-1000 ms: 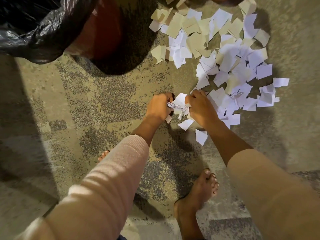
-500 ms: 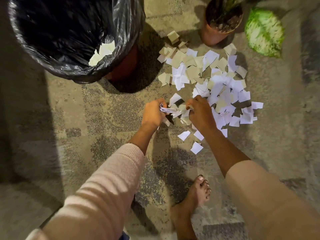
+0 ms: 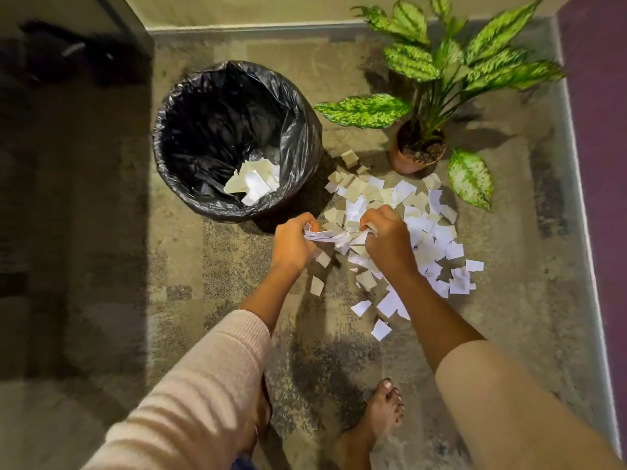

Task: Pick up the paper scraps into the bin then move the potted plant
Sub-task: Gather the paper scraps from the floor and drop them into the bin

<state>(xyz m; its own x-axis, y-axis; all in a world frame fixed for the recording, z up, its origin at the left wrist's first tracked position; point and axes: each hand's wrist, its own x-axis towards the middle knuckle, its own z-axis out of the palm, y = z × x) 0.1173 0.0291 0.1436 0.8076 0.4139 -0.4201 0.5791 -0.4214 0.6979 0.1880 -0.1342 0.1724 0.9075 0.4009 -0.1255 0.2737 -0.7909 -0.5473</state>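
Note:
White and beige paper scraps [image 3: 427,232] lie spread over the floor between the bin and the plant. My left hand [image 3: 291,245] and my right hand [image 3: 386,242] each grip one side of a bunch of scraps [image 3: 334,237] held just above the pile. The bin [image 3: 190,137], lined with a black bag, stands to the upper left of my hands with some scraps [image 3: 254,183] inside. The potted plant [image 3: 415,154], in a brown pot with spotted green leaves, stands beyond the pile at the upper right.
A few loose scraps [image 3: 380,329] lie nearer to me. My bare foot [image 3: 376,422] stands on the patterned floor below the pile. A wall baseboard [image 3: 258,27] runs along the back and a purple edge [image 3: 597,164] borders the right. A dark area fills the left.
The view has pulled back and up, bringing the whole bin and plant into sight. Both hands have lifted the gathered scraps off the floor, and a few pieces have dropped below.

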